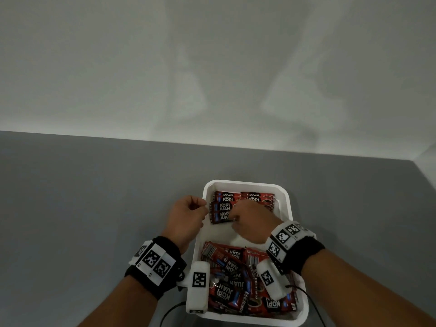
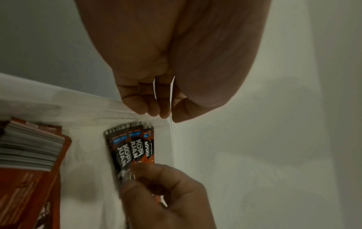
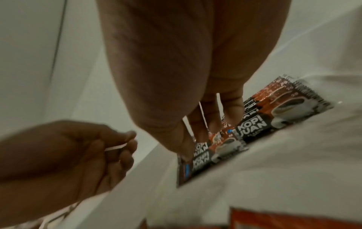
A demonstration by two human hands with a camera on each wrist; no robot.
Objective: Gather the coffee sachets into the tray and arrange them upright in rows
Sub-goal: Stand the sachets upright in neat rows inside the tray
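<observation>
Loose glossy red-and-black sachets [image 1: 238,282] heap at the near end of the white moulded tray [image 1: 286,204]. Farther in, the right hand [image 1: 252,220] pinches one of the neat overlapping row [image 1: 221,210]; the left hand [image 1: 186,214] hangs curled, gripping nothing, beside the rim.

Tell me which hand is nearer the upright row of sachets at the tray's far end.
Right. The right hand touches the upright row inside the tray; the left hand sits curled just outside its left rim.

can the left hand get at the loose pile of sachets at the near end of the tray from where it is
Probably yes: the left hand sits by the tray rim holding nothing, and the loose pile lies uncovered just behind it.
</observation>
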